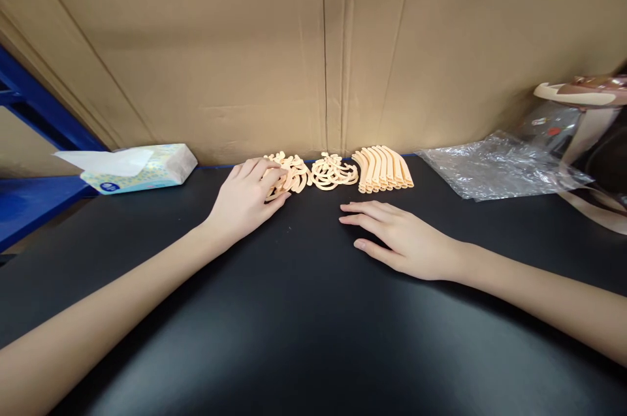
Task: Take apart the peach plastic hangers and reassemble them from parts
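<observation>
My left hand (249, 199) reaches over the left pile of peach-coloured curved plastic pieces (298, 176). Its fingers are bent apart over the pile, fingertips among the pieces, and the thumb rests along the pile's near side; no piece is seen lifted. A second small pile of curved, hook-like pieces (334, 172) lies just right of it. Further right, several longer bent pieces (385, 169) stand side by side in a neat row. My right hand (399, 236) is on the black tabletop in front of that row, fingers spread and holding nothing.
A tissue pack (164, 166) with one tissue sticking out stands at the left back. Crumpled clear plastic bags (509, 168) lie at the right, beside a strap (585, 135) and a brown object. Cardboard (274, 50) walls off the back of the black table (304, 331); a blue metal frame (44, 102) is at left.
</observation>
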`<state>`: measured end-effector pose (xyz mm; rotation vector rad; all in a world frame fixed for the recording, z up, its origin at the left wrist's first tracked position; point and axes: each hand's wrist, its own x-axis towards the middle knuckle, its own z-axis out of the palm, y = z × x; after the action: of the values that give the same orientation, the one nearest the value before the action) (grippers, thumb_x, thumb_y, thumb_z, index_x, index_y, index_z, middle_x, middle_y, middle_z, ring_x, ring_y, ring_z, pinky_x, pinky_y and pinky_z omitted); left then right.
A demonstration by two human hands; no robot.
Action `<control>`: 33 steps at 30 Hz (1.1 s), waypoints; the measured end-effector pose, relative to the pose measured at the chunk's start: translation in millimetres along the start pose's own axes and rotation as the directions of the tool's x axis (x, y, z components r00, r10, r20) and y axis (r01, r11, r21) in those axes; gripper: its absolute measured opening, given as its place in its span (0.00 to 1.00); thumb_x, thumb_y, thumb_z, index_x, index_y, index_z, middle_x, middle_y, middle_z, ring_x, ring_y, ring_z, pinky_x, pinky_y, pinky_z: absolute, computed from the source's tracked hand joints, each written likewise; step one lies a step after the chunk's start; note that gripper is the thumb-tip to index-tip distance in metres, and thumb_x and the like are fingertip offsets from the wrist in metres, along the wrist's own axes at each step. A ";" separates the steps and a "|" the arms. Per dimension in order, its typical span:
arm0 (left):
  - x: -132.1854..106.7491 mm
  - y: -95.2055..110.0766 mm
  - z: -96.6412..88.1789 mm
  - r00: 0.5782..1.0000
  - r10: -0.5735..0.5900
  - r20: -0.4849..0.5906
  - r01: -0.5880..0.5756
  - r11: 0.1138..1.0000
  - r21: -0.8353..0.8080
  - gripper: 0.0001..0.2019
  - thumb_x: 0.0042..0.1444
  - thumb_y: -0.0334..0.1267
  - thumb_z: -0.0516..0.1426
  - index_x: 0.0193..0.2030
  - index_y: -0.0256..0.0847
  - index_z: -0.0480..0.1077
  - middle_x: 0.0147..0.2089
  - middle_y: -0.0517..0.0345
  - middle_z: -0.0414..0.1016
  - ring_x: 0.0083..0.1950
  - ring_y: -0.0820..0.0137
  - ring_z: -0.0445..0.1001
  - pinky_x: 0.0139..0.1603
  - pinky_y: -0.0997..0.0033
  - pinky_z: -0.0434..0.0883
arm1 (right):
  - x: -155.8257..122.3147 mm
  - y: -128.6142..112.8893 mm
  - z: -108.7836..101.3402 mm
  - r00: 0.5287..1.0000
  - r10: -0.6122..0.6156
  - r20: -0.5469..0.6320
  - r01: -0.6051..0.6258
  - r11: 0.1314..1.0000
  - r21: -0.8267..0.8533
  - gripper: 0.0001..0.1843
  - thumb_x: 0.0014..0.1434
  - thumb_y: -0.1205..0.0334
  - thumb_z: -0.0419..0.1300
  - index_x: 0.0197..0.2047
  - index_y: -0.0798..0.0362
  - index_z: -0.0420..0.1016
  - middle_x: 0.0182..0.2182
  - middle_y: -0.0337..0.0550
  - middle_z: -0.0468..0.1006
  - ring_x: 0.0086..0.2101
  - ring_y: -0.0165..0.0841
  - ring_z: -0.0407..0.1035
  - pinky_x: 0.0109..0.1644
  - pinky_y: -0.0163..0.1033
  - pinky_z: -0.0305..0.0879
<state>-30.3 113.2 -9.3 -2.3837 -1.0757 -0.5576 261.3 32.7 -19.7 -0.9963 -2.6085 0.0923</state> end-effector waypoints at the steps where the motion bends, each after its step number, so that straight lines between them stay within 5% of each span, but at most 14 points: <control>1: 0.1 0.0 0.2 1.000 0.014 0.005 -0.014 1.000 -0.003 0.15 0.64 0.39 0.52 0.53 0.37 0.72 0.56 0.42 0.74 0.59 0.51 0.69 0.56 0.49 0.67 | 0.1 0.0 0.0 1.000 -0.001 0.002 0.001 1.000 -0.004 0.22 0.70 0.56 0.48 0.61 0.57 0.69 0.62 0.56 0.68 0.61 0.44 0.64 0.64 0.57 0.63; 15: 1.5 -0.5 -0.9 0.989 0.128 0.070 -0.124 0.991 -0.059 0.15 0.66 0.35 0.49 0.49 0.44 0.77 0.51 0.50 0.80 0.59 0.55 0.71 0.59 0.49 0.65 | -0.1 0.5 0.3 1.000 -0.005 0.003 0.005 1.000 -0.006 0.22 0.70 0.56 0.48 0.61 0.57 0.69 0.62 0.56 0.68 0.61 0.43 0.63 0.64 0.56 0.62; 23: -0.3 0.5 -2.7 0.995 0.065 0.079 -0.062 0.997 -0.045 0.14 0.66 0.36 0.49 0.46 0.45 0.77 0.44 0.51 0.80 0.51 0.55 0.72 0.51 0.53 0.67 | 0.3 0.6 1.4 1.000 -0.001 -0.007 0.001 1.000 0.006 0.21 0.69 0.56 0.49 0.61 0.54 0.69 0.62 0.54 0.68 0.61 0.43 0.63 0.64 0.56 0.62; 33: -3.3 -2.5 0.3 0.996 -0.066 -0.060 0.060 0.993 -0.101 0.09 0.66 0.40 0.53 0.39 0.44 0.74 0.41 0.57 0.81 0.45 0.61 0.72 0.45 0.60 0.64 | 0.1 0.2 -0.2 1.000 0.001 0.028 -0.001 1.000 -0.025 0.23 0.70 0.55 0.47 0.61 0.57 0.67 0.63 0.54 0.67 0.62 0.43 0.62 0.65 0.55 0.61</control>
<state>-34.1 112.9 -10.7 -2.4064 -1.1228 -0.7197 261.4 33.0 -19.5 -1.0119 -2.6411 0.0746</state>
